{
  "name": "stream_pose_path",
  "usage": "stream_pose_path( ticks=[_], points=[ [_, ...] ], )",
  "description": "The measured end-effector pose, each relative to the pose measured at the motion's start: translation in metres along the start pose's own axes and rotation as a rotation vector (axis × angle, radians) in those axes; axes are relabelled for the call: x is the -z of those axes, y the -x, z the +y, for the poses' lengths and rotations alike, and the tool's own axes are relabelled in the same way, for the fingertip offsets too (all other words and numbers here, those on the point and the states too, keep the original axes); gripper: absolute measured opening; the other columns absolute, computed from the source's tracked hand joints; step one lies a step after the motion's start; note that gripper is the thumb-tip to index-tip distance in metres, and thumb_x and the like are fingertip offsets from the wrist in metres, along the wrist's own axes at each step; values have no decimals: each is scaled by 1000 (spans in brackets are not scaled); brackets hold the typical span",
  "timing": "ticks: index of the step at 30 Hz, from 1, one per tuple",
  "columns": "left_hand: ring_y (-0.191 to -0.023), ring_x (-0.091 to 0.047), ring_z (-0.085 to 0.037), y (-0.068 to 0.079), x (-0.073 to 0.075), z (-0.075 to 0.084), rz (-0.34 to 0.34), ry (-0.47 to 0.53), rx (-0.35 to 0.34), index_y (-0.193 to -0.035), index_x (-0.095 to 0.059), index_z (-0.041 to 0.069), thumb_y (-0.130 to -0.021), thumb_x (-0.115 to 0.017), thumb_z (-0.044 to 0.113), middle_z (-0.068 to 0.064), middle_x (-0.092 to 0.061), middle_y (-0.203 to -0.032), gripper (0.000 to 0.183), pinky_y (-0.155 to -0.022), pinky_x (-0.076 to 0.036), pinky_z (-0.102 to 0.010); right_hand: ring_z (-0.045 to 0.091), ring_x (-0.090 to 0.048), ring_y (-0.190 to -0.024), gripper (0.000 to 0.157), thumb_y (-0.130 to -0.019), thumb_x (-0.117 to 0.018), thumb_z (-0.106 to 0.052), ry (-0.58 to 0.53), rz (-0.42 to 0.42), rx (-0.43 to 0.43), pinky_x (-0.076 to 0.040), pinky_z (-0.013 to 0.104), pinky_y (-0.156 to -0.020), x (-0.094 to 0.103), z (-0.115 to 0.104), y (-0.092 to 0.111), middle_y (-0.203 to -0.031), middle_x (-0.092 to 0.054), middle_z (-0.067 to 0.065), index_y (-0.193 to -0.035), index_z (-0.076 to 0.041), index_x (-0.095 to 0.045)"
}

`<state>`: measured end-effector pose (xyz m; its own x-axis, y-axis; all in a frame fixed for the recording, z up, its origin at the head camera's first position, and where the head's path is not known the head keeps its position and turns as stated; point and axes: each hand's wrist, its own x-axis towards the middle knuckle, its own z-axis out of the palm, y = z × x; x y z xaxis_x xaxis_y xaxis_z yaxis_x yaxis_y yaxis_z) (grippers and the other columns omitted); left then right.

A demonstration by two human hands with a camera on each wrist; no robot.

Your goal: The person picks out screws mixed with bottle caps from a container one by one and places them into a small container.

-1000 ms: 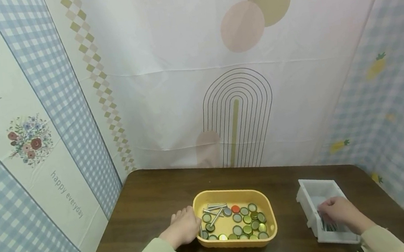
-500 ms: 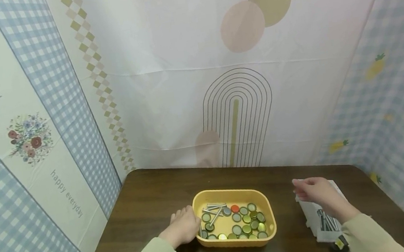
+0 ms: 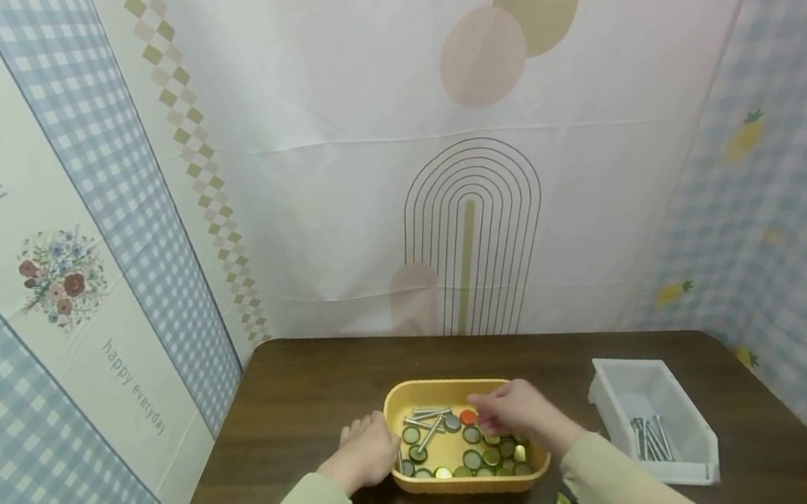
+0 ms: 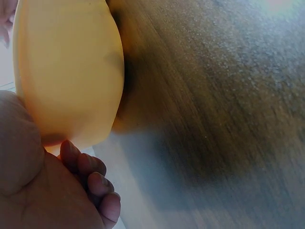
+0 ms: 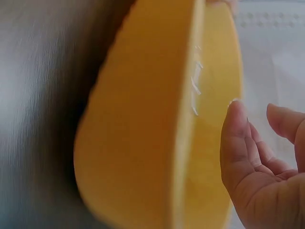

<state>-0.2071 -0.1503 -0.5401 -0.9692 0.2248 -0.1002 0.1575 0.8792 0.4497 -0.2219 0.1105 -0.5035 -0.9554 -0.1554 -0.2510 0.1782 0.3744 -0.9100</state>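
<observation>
My left hand (image 3: 367,450) holds the left end of a yellow plastic bin (image 3: 470,486); the left wrist view shows its fingers curled at the bin's wall (image 4: 71,71). Over the bin's right half is my right hand (image 3: 520,412). In the right wrist view, the thumb and fingers of that hand (image 5: 262,162) are apart, with nothing between them. Several silver bolts (image 3: 432,433) lie at the left inside the bin. Many bottle caps (image 3: 472,459), mostly green and grey, spread across its floor, along with a red cap (image 3: 468,417). The right hand hides some caps.
To the right stands a white plastic bin (image 3: 633,382) with several bolts (image 3: 651,440) in its near part. Both bins rest on a dark wooden table (image 3: 299,382). A patterned cloth (image 3: 325,228) hangs behind the table's far edge.
My right hand has come out of the white bin and swung left to above the yellow bin. The white bin's bolts are now uncovered. My left hand has stayed in place.
</observation>
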Motion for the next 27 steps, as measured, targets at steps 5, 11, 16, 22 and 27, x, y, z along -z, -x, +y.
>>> stream_pose_path(
  ticks=[5,11,16,22,27],
  points=[
    [-85,-47,-28,-1,0,-2,2,8,-2,-107,-52,-5,-94,-46,23,-10,-52,-90,32,-81,-34,-48,15,-65,-58,32,-91,-66,-20,-29,-73,-58,-54,31,-58,-34,-4,-9,-69,-67,13,-79,10,-68],
    [-86,-47,-29,-1,-1,-1,4,15,-6,-108,-52,-5,-94,-46,24,-11,-52,-92,33,-82,-34,-49,12,-62,-54,30,-90,-66,-19,8,-74,-113,-51,26,-53,-53,-2,-16,-66,-67,11,-80,9,-69],
    [-86,-48,-29,-1,-1,0,21,13,-8,-105,-53,-4,-93,-48,24,-11,-52,-90,31,-82,-34,-50,13,-65,-54,29,-88,-69,-19,11,-64,-125,-54,28,-55,-61,2,-23,-69,-68,13,-84,9,-69],
    [-87,-48,-30,1,-4,2,47,10,-7,-104,-53,-3,-93,-47,24,-10,-51,-90,30,-81,-34,-49,10,-60,-48,26,-88,-69,-17,37,-66,-138,-51,24,-50,-71,2,-27,-63,-66,10,-80,7,-69],
    [-87,-49,-30,2,-1,4,50,15,5,-104,-53,-3,-93,-48,24,-11,-52,-89,30,-81,-34,-49,9,-57,-46,22,-87,-67,-13,55,-49,-140,-48,22,-47,-74,0,-27,-58,-63,6,-76,6,-68]
  ],
)
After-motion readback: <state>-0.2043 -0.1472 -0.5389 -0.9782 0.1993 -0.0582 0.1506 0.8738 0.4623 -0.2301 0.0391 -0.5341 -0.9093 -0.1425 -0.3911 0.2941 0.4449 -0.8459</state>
